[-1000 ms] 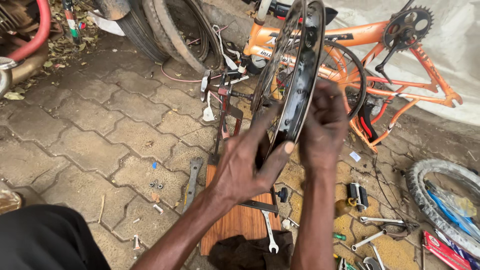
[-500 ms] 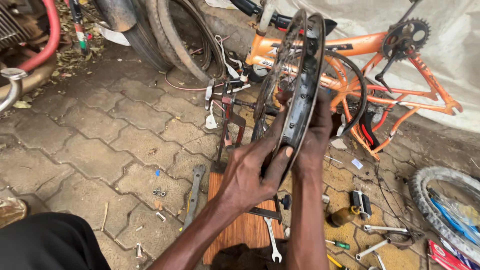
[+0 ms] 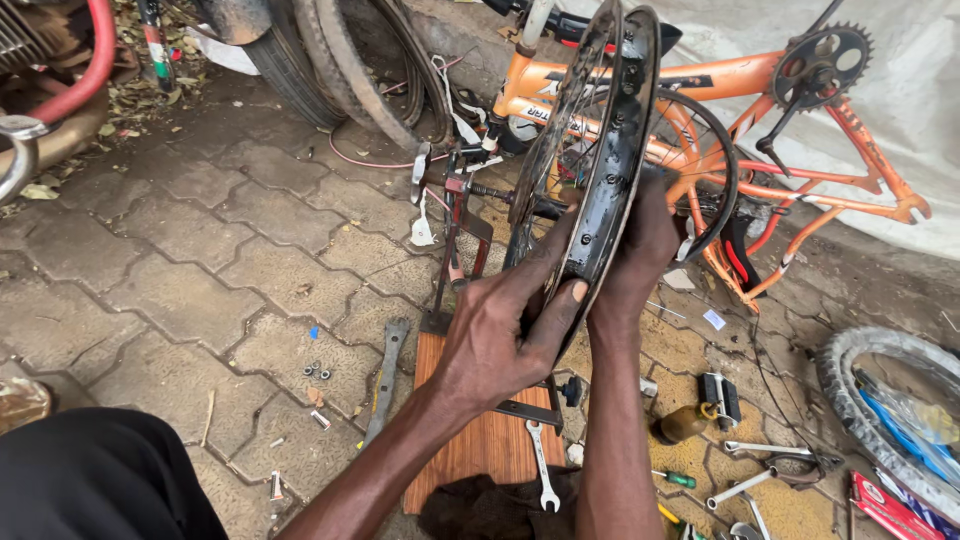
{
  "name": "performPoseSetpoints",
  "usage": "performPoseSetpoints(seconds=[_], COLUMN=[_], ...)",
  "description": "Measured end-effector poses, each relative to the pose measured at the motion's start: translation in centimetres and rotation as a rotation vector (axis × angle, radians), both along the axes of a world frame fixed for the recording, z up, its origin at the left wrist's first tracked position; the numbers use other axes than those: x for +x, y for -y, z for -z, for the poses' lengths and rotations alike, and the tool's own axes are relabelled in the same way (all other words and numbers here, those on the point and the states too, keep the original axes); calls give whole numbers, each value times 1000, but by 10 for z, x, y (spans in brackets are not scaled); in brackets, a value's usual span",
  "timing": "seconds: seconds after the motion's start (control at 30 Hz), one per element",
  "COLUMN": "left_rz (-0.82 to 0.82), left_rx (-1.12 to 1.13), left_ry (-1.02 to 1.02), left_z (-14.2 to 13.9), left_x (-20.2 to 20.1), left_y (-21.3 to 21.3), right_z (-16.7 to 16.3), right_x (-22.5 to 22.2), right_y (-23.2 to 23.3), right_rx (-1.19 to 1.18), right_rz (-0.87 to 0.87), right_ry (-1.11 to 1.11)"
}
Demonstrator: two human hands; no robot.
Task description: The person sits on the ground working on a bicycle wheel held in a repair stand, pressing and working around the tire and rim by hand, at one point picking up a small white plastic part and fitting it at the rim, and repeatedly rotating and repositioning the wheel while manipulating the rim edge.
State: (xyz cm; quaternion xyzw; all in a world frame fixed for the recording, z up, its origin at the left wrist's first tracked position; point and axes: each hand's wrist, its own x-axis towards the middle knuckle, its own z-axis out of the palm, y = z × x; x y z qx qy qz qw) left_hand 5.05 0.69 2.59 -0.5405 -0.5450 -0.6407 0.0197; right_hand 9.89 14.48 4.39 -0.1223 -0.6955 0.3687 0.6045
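Outdoors, tools [image 3: 543, 468] litter interlocking paving stones [image 3: 170, 260].

- Both hands, the left hand [image 3: 495, 340] and right hand [image 3: 632, 262], clasp the black rim [image 3: 610, 160], with the stand [image 3: 462, 225] close by the left.
- Left of the left hand, bare paving [image 3: 200, 250], save a flat bar [image 3: 385, 375] and small nuts [image 3: 318, 371].
- Right of the right hand, the orange frame [image 3: 760, 100] blocks passage.
- Below it, tools [image 3: 760, 470] and a tyre [image 3: 880, 400] crowd the ground.

Right hand's [image 3: 640, 255] fingertips behind the black wheel rim [image 3: 610, 150]; orange bicycle frame [image 3: 800, 120] partly behind it.
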Motion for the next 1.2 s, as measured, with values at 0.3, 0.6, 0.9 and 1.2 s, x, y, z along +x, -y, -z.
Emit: performPoseSetpoints(seconds=[0.3,0.6,0.9,1.2], left_rz=[66,57,-142,-12], left_rx=[-121,-389,-361,4], left_ry=[127,239,450,7], left_z=[13,88,98,67], left_x=[-6,-44,-62,-49], left_y=[1,-1,-9,-9], right_z=[51,67,89,101], right_x=[9,46,47,49], right_y=[-35,-99,-122,-130], right_rx=[-345,-248,-228,-233], right_rz=[-311,-71,-150,-143], right_ry=[-311,-185,-156,-152])
